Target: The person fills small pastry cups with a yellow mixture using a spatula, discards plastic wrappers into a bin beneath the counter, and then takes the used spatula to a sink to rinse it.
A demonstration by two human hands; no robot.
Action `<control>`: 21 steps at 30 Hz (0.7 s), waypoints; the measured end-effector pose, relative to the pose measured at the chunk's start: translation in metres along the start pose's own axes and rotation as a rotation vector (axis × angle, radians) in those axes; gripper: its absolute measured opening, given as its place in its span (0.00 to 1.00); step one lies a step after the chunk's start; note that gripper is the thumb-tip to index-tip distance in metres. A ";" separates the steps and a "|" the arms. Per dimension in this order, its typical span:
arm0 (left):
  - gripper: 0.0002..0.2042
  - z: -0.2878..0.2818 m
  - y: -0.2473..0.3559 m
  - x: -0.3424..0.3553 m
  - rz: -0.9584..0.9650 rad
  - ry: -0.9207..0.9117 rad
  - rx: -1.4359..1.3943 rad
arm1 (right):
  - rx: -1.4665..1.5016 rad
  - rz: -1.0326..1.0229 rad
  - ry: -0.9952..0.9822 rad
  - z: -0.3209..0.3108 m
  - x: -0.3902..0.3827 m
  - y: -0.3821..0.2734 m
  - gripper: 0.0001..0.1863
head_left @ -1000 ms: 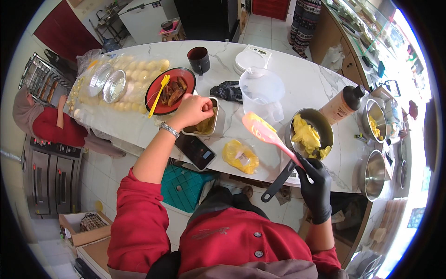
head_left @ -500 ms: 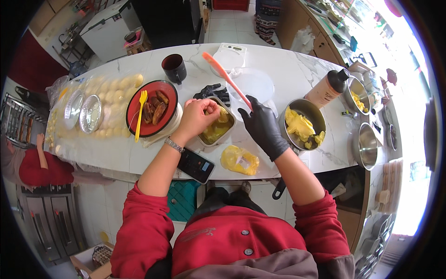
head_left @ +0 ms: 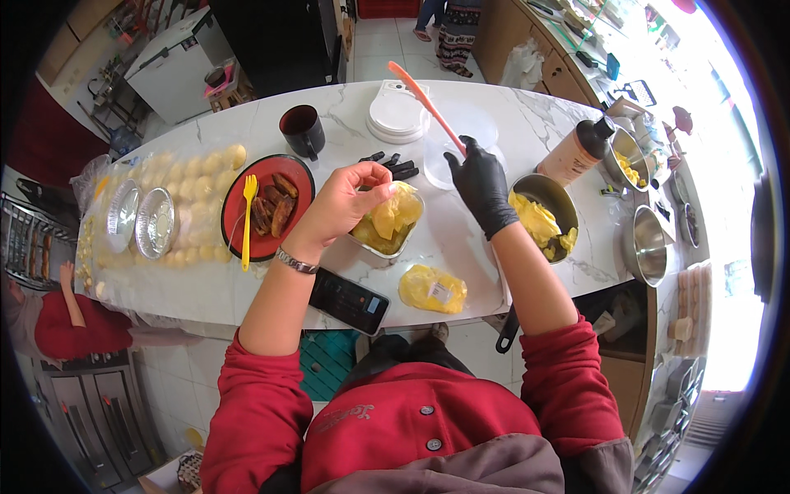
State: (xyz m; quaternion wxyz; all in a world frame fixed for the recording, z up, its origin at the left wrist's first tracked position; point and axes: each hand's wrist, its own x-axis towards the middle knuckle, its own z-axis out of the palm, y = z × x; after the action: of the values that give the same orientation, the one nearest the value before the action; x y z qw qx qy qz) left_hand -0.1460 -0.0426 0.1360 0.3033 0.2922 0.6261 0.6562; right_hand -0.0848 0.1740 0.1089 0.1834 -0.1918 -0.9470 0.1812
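1. Centrally, a rectangular metal tin (head_left: 420,224) stood on the marble-patterned counter (head_left: 362,267), yellow film and a yellowish substance inside; clock positions below are taken from this tin.
2. The bare left hand (head_left: 350,200), a metal watch (head_left: 296,261) at its wrist, had thumb and fingers drawn together, pinching the edge of the thin yellow film (head_left: 399,212) raised over the tin.
3. The right hand (head_left: 480,183), in a black glove, was closed round the handle of a pink spatula (head_left: 428,107), whose blade pointed toward eleven o'clock.
4. At three o'clock sat a saucepan (head_left: 569,198) holding soft yellow lumps (head_left: 535,218), partly behind the right forearm.
5. At five o'clock lay a yellow packet (head_left: 418,292) with a white label; at seven, a smartphone (head_left: 350,302) with its screen lit.
6. At nine o'clock rested a black-rimmed red plate (head_left: 234,216), carrying browned food pieces (head_left: 282,212) and a yellow fork (head_left: 248,218). Beyond it, pale dough balls (head_left: 202,189) lay under clear plastic.
7. At twelve o'clock stood a white kitchen scale (head_left: 398,115); at two, a dark-capped bottle (head_left: 573,155).
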 end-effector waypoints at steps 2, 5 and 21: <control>0.07 -0.003 0.000 -0.001 0.003 0.021 -0.015 | -0.013 -0.014 0.034 0.003 0.010 0.012 0.20; 0.07 -0.008 -0.002 -0.004 -0.012 0.068 -0.066 | 0.061 -0.038 0.056 -0.005 0.011 0.010 0.18; 0.07 -0.022 -0.003 -0.009 0.033 0.177 0.074 | 0.510 -0.255 -0.301 -0.005 -0.014 -0.052 0.15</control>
State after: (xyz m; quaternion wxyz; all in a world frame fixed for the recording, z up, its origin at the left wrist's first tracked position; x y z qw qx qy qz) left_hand -0.1571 -0.0633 0.1322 0.2249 0.2545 0.6693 0.6609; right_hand -0.0857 0.1243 0.1310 0.1045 0.0096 -0.9040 0.4145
